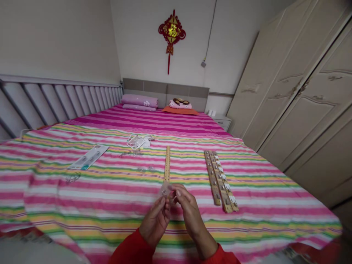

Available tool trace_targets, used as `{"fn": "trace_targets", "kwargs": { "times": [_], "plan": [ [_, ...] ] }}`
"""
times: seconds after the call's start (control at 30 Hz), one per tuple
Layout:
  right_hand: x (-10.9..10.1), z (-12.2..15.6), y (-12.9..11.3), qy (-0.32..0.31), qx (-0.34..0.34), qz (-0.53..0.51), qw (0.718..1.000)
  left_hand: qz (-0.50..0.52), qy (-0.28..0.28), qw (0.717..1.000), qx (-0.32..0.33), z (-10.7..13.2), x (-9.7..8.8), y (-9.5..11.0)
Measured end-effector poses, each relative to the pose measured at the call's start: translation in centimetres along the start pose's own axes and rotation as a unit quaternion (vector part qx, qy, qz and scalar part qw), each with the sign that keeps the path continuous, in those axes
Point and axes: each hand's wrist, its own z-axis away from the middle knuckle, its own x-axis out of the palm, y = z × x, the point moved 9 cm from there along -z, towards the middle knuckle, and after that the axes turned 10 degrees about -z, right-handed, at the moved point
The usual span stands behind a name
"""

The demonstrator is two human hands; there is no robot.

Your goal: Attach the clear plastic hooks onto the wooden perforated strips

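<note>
Looking down the wide bed (110, 198) with its pink, green and yellow striped sheet, I have everything laid out on the cloth. To my right lie two tan wooden strips (220, 181) side by side and touching, both already carrying rows of small white and metal fittings. Straight ahead lies one bare tan wooden strip (167, 164) dotted with holes, its near end just beyond my fingers. Further left sits a long white packaging card (88, 157), and past the bare strip is a little heap of clear plastic packets (137, 141), with a few tiny metal bits (145, 169) loose near them. My left hand (155, 222) and right hand (189, 212) are raised together over the sheet, fingers curled in. The fingertips of both are pinched onto a small clear plastic piece (165, 190) at the bare strip's near end; it is too blurred to tell exactly what it is. I judge I am readying one fitting for the bare strip, which carries none yet. The next move calls for a fine, steady pinch and lining the piece up squarely with the nearest hole
</note>
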Motion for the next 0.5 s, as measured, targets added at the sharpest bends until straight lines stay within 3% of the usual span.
{"fn": "trace_targets", "kwargs": {
  "times": [0.33,0.5],
  "plan": [
    [-0.8,0.1,1.4,0.046,0.037,-0.017,0.998,-0.012,0.012,1.000,0.017,0.2,0.0,0.1],
    [-1.9,-0.3,0.1,0.065,-0.013,0.042,0.997,0.018,-0.010,0.998,-0.067,1.1,0.6,-0.8]
  ]
}}
